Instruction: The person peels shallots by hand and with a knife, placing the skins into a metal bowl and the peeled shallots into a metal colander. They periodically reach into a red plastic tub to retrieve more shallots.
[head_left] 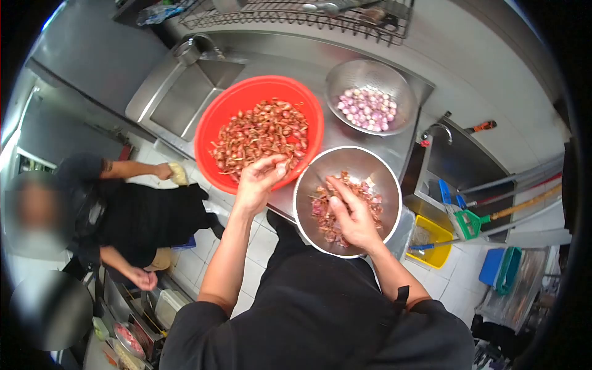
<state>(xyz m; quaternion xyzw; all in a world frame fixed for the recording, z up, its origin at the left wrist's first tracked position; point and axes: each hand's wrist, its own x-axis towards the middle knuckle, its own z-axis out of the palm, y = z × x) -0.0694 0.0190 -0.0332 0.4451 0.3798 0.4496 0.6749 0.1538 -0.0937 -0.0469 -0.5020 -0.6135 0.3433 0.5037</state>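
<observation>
My left hand (262, 183) is over the near rim of a red plastic basin (207, 132), its fingers curled toward the thumb. Unpeeled shallots (262, 132) with brown-red skins fill much of this basin. Over a steel bowl (390, 191) to the right is my right hand (353, 217), with thumb and fingers drawn together and pointing up-left. A thin greyish sliver shows by those fingertips; I cannot tell what it is. Loose papery shallot skins (327, 225) lie in the bowl beneath the hand. Peeled pinkish shallots (368, 110) sit in a steel colander (339, 77) behind the bowl.
Left of the basin is a steel sink (185, 102); another sink (456, 160) stands at right. A wire rack (296, 21) hangs above. A co-worker (142, 209) in black stands at left. A yellow tub (438, 256) and a green dustpan (467, 223) are at lower right.
</observation>
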